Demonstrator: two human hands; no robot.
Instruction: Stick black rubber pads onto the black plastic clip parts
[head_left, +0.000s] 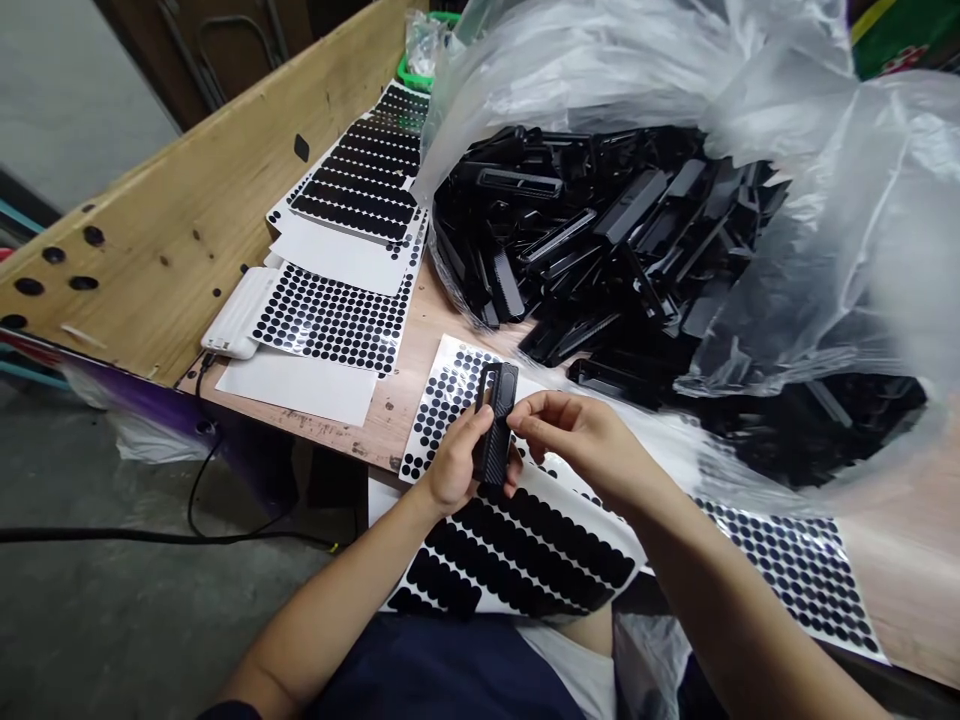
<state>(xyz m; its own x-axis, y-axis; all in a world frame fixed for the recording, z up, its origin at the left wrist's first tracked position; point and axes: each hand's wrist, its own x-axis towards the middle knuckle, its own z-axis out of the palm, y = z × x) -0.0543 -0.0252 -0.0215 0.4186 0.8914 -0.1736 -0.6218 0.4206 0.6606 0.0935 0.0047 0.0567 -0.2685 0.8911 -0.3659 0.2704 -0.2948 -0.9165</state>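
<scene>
In the head view, a large translucent plastic bag (600, 75) rests on the bench (911, 580), its mouth spread toward the person and its sides bunched up high at the back and right. Inside lies a loose heap of black plastic parts (630, 220), long and narrow, some showing slots or ridged faces, tumbled at all angles; more show darkly through the film at the lower right. Farther back, at the end of the wooden board (187, 210), a green basket (415, 78) holds a crumpled clear plastic bag (424, 42), its contents too small to make out. Of the two hands, the left hand (454, 465) grips a black piece (495, 425) with a patterned face, tilted upright in front of the bag, thumb across its near side. The right hand (577, 430) has thumb and forefinger drawn narrow at the piece's right edge; whether anything is between them cannot be told. Just below, a sheet of large black discs (525, 555) lies over the lap, and a dotted sheet (431, 410) lies on the bench behind the left hand. To the left, more sticker sheets (330, 315) overlap beside a white device (238, 312) with a cable (201, 378).
</scene>
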